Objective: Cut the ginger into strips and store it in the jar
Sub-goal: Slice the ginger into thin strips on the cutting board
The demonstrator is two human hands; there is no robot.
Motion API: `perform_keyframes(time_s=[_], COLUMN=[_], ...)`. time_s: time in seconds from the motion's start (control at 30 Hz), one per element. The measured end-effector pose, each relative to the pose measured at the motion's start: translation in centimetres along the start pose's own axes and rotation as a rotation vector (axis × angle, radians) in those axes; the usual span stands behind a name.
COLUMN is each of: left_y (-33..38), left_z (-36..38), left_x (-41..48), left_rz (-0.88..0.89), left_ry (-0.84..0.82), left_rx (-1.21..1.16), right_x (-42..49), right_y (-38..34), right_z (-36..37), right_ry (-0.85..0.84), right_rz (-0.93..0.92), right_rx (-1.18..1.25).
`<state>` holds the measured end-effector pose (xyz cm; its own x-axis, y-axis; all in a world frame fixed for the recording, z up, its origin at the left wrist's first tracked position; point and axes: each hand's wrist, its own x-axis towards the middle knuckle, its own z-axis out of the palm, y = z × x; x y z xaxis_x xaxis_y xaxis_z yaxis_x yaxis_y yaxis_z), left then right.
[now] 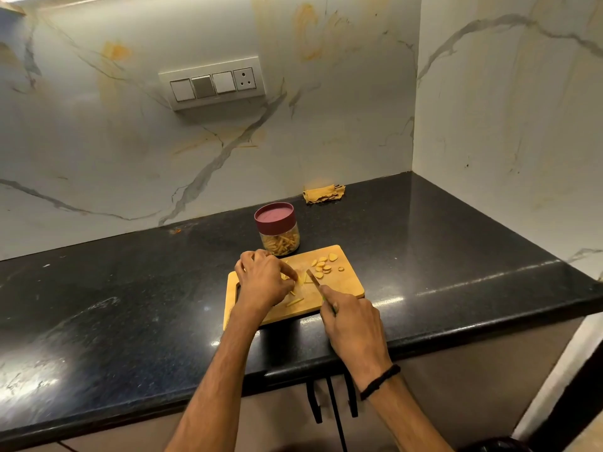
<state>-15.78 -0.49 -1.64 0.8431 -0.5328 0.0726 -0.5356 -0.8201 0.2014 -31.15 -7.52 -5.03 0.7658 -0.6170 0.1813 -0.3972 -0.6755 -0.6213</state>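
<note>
A wooden cutting board (346,287) lies on the black counter. My left hand (264,282) is curled over the board's left half and holds a ginger piece (288,278) down under its fingertips. My right hand (350,324) grips a knife (314,278) whose blade points at that piece. Several ginger slices (323,267) lie at the board's far right. A few cut strips (294,301) lie near the front. Behind the board stands a glass jar (280,243) with a maroon lid (274,216) on it, holding ginger strips.
The black counter (130,288) runs left and ends in a corner at the right. A crumpled yellow cloth (323,193) lies by the back wall. A switch panel (213,83) is on the marble wall. Dark handles (329,402) hang below the counter edge.
</note>
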Motion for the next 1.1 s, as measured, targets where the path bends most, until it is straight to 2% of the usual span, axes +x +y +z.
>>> perform_keyframes(time_s=[0.23,0.53,0.7,0.83,1.0,1.1], left_y=[0.1,-0.4,-0.6,-1.0,-0.9,-0.6], left_z=[0.2,0.2,0.4,0.3,0.3,0.3], left_x=[0.1,0.6,0.7,0.8,1.0,1.2], left_rz=[-0.056,-0.103,-0.101,-0.103,-0.082,-0.048], left_ry=[0.063,0.171,0.237,0.256,0.245,0.208], left_rx=[-0.043,-0.106,-0.181,-0.198,-0.200,-0.174], right_x=[0.4,-0.2,-1.1,-0.9,-1.2,-0.4], right_y=[-0.6,0.2,-0.8,-0.1,-0.8,-0.3], right_z=[0.5,0.4,1.1,1.2,2.1,1.6], right_ry=[-0.024,0.050,0.004,0.058,0.017,0.091], right_rz=[-0.041,0.025,-0.081,-0.033,-0.125,-0.078], right_rx=[0.010,-0.084,-0.082,-0.112,-0.030,-0.019])
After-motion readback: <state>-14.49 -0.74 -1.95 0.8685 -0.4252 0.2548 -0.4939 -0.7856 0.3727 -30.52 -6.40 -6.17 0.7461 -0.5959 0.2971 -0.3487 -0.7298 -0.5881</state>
